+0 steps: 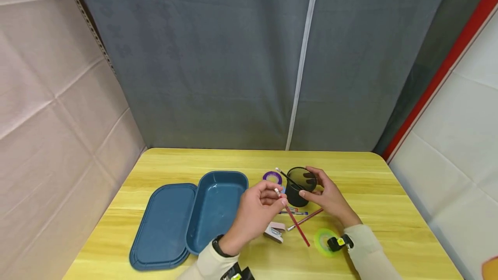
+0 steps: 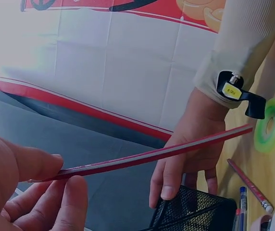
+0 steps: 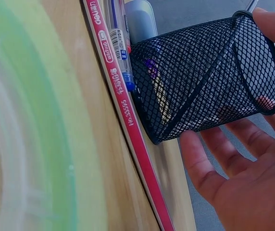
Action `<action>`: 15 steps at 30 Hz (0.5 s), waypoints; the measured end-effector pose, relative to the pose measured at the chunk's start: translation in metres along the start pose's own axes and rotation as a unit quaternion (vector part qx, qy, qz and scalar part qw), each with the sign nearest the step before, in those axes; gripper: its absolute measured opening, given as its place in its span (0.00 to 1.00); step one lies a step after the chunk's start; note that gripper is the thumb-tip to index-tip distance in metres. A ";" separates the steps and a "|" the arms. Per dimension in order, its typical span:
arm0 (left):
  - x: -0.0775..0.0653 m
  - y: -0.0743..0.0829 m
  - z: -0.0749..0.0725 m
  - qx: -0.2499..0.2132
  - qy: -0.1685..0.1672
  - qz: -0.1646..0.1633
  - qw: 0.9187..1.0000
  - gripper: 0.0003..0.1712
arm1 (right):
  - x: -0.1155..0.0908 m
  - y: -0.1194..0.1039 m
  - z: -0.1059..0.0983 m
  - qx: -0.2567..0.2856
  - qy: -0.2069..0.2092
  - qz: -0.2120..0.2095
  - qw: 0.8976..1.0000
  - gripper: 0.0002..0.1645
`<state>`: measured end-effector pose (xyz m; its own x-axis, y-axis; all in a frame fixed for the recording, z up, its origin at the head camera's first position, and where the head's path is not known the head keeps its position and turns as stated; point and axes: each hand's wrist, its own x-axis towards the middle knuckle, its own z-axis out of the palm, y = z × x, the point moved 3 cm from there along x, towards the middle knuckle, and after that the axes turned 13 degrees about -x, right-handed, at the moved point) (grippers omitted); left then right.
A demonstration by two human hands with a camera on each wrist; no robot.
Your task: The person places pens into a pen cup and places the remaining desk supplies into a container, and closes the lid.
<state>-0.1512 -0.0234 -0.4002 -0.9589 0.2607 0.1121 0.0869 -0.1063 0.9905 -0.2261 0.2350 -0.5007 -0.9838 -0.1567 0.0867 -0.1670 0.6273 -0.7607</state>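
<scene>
Head view: red pencil (image 1: 298, 226) slants down-right, eraser (image 1: 277, 192) uppermost | left fingers (image 2: 74, 199) pinch it | right fingers (image 3: 200, 161) grip cup (image 3: 190, 82)

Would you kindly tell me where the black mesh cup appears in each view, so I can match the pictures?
Head: the black mesh cup is low, right of centre, held by the right hand.
Left wrist: it is at the bottom edge, right of centre.
Right wrist: it is in the upper right.
Shared landmark: the green tape roll, in all three.
</scene>
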 end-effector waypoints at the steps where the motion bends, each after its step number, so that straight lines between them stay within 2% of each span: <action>1: 0.002 0.001 -0.001 -0.001 0.000 0.002 1.000 0.12 | 0.000 0.000 0.000 0.000 0.000 0.001 1.000 0.50; 9: 0.015 0.005 -0.005 -0.010 -0.007 0.008 1.000 0.10 | 0.000 0.000 0.001 0.001 -0.001 -0.003 1.000 0.50; 15: 0.029 0.010 -0.007 -0.047 -0.010 -0.002 0.999 0.11 | 0.000 0.000 0.000 0.003 -0.003 -0.003 1.000 0.50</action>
<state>-0.1797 -0.0233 -0.3881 -0.9535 0.2806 0.1100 0.0555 -0.1952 0.9792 -0.2260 0.2348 -0.5006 -0.9826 -0.1639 0.0872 -0.1715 0.6214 -0.7645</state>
